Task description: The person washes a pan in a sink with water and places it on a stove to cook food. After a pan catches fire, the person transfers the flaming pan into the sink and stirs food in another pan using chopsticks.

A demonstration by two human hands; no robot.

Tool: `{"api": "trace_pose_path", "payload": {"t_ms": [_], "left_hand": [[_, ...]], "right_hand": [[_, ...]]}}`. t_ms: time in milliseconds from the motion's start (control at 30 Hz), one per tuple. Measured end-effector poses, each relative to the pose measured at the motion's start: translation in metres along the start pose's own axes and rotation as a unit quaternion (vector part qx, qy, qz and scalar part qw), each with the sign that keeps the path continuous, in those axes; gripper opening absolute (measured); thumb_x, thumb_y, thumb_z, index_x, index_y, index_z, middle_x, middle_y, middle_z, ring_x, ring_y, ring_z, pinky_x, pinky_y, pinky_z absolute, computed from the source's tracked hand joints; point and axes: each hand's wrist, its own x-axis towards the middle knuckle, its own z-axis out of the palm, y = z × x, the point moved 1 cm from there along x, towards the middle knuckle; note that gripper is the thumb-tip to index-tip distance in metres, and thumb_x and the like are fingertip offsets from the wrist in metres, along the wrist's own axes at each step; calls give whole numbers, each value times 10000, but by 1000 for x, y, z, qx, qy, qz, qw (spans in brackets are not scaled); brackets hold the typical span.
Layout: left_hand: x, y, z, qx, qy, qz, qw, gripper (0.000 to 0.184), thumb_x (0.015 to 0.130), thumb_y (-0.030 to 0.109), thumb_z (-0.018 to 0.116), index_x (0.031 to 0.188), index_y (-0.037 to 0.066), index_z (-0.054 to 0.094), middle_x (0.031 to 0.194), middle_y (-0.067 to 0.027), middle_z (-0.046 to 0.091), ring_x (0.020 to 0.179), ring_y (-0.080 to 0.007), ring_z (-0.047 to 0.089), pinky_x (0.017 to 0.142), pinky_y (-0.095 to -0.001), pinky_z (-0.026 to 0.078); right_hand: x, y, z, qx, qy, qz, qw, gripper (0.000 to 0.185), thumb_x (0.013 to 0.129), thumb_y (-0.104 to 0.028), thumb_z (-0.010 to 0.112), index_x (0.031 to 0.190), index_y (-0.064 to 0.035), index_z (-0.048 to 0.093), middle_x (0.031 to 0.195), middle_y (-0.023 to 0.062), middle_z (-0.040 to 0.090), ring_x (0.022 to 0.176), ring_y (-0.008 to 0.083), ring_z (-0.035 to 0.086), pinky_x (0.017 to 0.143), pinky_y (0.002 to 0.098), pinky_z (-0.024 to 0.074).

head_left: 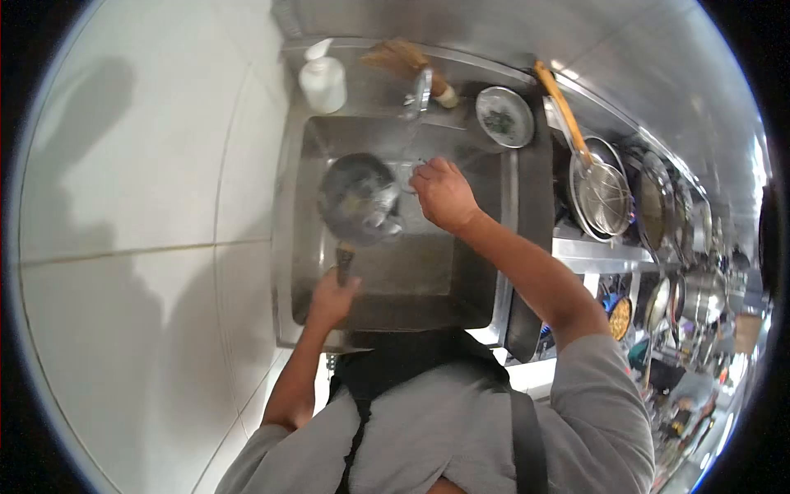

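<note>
White tiles (123,181) far left, shadows across them. White pump bottle (325,85) stands on the back left corner of the metal sink surface (285,317). Hands: left hand (333,298) closed round the dark handle (345,263) of a round pan (354,198), thumb out to the side. Pan is in the left part of the sink basin (411,272), blurry, shiny wet-looking patches; can't tell if it touches the bottom. Straw brush (397,59) lies on the back ledge, behind and beside the metal tap (422,90), which sits above the basin's back edge. Right hand (444,195) over the basin, just right of the pan, back of hand up, fingers bunched closed; small pale blurred item (408,176) right at the fingertips, can't tell what it is or if gripped. Round dish (504,118) with dark green bits (499,123) on the back right corner. Further right, wire strainer (605,198) with wooden handle (559,99) rests over round cookware, more pans beyond. Lower down, pan of yellowish food (620,317). Far right, another person (695,391) in grey, small and blurry
</note>
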Motion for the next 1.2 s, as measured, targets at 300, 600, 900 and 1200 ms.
{"api": "trace_pose_path", "payload": {"t_ms": [300,600,900,1200], "left_hand": [[30,22,30,-32,-163,72,984,383,902,283,582,1071,-60,577,813,-185,609,793,-285,630,735,-417,464],[113,3,42,234,67,141,960,470,937,253,549,1217,-124,523,1154,-311,601,1075,-450,589,929,-473,449],[85,45,24,242,24,105,964,516,947,380,539,1261,-28,538,1038,-264,656,954,-416,640,849,-484,481],[97,-24,65,-226,-95,-33,969,311,888,321,651,956,22,599,668,-52,555,543,-183,517,531,-368,434]], "right_hand": [[32,88,-62,-131,-43,227,964,200,795,-206,607,936,-103,703,1021,94,662,1053,269,579,895,418,452],[99,31,34,808,-138,235,522,173,812,21,582,978,28,631,830,183,674,785,264,678,715,393,585],[100,45,48,922,8,200,331,197,903,-163,537,884,3,641,813,89,638,800,176,631,689,361,516],[85,47,8,713,-298,149,617,441,968,-205,517,1316,64,484,1249,183,596,1146,318,591,976,450,486]]}}
